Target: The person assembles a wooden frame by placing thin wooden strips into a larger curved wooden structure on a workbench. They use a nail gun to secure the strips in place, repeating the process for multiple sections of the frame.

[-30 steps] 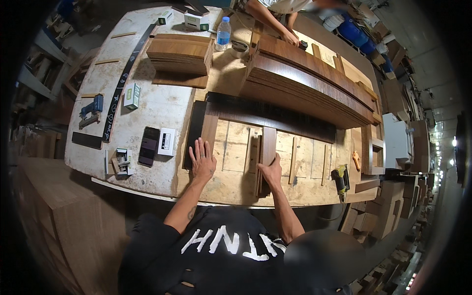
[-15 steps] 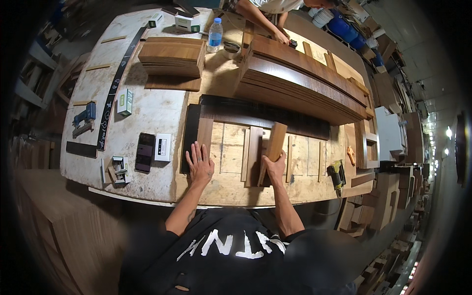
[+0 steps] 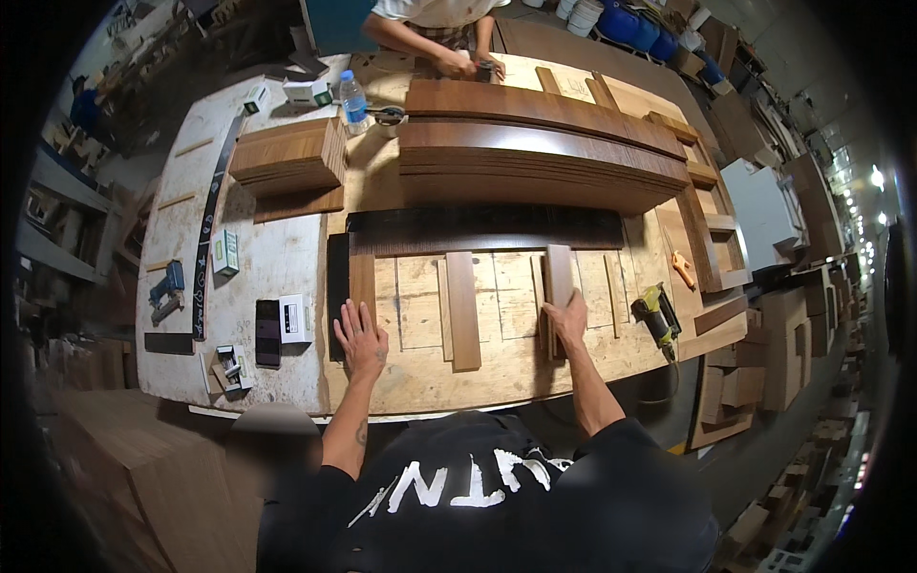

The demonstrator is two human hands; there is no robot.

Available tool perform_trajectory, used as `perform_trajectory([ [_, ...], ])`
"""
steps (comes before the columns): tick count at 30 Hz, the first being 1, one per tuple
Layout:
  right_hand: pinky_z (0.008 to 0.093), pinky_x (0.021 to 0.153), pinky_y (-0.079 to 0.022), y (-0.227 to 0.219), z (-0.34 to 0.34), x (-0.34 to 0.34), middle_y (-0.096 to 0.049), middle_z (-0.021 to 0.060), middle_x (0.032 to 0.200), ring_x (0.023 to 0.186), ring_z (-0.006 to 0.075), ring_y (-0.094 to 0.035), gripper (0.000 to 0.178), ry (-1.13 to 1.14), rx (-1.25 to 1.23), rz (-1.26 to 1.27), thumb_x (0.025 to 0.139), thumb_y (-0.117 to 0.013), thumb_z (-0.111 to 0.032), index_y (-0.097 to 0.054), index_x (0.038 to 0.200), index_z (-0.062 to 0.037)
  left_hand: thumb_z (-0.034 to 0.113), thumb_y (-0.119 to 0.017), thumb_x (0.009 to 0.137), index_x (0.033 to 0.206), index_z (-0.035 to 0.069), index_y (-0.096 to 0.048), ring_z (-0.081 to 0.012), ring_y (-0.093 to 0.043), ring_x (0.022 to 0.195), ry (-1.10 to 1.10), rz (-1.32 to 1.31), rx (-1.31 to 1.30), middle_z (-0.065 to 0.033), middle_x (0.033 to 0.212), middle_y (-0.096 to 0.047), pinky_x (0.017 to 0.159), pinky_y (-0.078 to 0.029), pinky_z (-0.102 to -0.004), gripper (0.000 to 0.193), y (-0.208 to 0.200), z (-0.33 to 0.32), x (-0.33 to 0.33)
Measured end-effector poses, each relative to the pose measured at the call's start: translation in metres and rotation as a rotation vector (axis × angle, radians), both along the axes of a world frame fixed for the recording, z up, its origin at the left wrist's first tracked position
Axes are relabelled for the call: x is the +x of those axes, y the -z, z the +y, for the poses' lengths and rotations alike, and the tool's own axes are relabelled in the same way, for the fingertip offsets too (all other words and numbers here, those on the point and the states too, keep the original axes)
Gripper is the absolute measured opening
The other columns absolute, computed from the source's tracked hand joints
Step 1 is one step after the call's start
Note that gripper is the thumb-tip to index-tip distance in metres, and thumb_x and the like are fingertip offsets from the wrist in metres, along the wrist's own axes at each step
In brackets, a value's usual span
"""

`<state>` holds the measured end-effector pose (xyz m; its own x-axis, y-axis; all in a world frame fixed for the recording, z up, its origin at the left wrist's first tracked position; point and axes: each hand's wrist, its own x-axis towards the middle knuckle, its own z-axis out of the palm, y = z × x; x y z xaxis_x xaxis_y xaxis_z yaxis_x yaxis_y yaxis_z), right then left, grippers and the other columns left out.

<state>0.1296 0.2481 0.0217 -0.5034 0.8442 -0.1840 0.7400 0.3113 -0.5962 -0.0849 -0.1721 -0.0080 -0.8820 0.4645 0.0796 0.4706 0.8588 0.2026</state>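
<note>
My left hand [image 3: 362, 341] lies flat, fingers spread, on a short brown board [image 3: 362, 275] beside a black upright strip [image 3: 338, 286]. Gripped in my right hand [image 3: 567, 318] is another short wooden board [image 3: 560, 272], standing close beside a thin wooden strip [image 3: 538, 282]. A long dark board [image 3: 487, 231] runs crosswise at the far ends of these pieces. Between my hands a third short board [image 3: 463, 310] rests next to a thin strip. Farther right, one more thin strip [image 3: 612, 296] lies on the marked plywood tabletop [image 3: 406, 382].
A long stack of brown boards [image 3: 544, 158] and a shorter stack [image 3: 287, 153] stand beyond. A yellow-green nail gun [image 3: 657, 315] is at right, a blue one [image 3: 168, 289] at left. A phone [image 3: 268, 332] and bottle [image 3: 352, 100] also stand about. Across the table a co-worker's hands [image 3: 473, 67] work.
My right hand has carried its short board rightward, away from the middle board to the strip farther right. My left hand stays on its board. The whole view has shifted.
</note>
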Motion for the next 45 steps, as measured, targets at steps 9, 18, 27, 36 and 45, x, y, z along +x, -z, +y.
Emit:
perform_trajectory([
  [9,0.0537,0.098,-0.047,-0.002,-0.007,-0.007,-0.053,0.0293,0.124,0.115,0.0477,-0.052,0.079,-0.158,0.115,0.037,0.079,-0.083,-0.023,-0.043,0.141,0.0056,0.033,-0.056,0.098,0.156,-0.001,-0.037,-0.0429,-0.024,0.153,-0.272,-0.034,-0.019,-0.0272,0.166,-0.022,0.123,-0.02,-0.0552,0.07,0.0,0.02,0.042],
  [18,0.0526,0.1,-0.046,0.009,0.016,0.002,-0.048,0.0305,0.125,0.116,0.0477,-0.05,0.08,-0.146,-0.014,0.187,0.08,-0.085,-0.025,-0.044,0.142,0.0049,0.025,-0.066,0.095,0.151,-0.005,-0.04,-0.049,-0.03,0.148,-0.273,-0.174,0.321,-0.0355,0.159,-0.029,0.121,-0.029,-0.0499,0.069,-0.034,0.067,0.193],
  [27,0.0469,0.098,-0.052,-0.029,0.107,0.091,-0.05,0.0245,0.13,0.117,0.0359,-0.055,0.076,0.092,-0.014,0.133,0.087,-0.082,-0.032,-0.045,0.145,-0.0002,0.021,-0.065,0.097,0.144,-0.007,-0.046,-0.0499,-0.038,0.142,-0.44,-0.14,0.431,-0.0354,0.151,-0.04,0.118,-0.032,-0.0505,0.057,-0.015,0.038,0.213],
  [36,0.054,0.101,-0.043,0.014,0.134,0.129,-0.056,0.0197,0.128,0.119,0.0407,-0.053,0.059,0.081,0.337,-0.084,0.086,-0.08,-0.028,-0.054,0.132,-0.0013,0.024,-0.066,0.099,0.142,-0.009,-0.048,-0.0479,-0.046,0.136,-0.468,-0.276,0.377,-0.0341,0.153,-0.039,0.108,-0.046,-0.0458,0.057,-0.005,0.047,0.247],
  [45,0.0535,0.102,-0.044,0.005,0.122,0.146,-0.056,0.0213,0.13,0.124,0.0409,-0.052,0.075,0.298,0.213,-0.103,0.084,-0.082,-0.042,-0.051,0.141,-0.0039,0.019,-0.067,0.098,0.14,-0.007,-0.053,-0.0372,-0.061,0.113,-0.576,-0.308,0.423,-0.0297,0.146,-0.046,0.093,-0.055,-0.0405,0.051,-0.019,0.012,0.283],
])
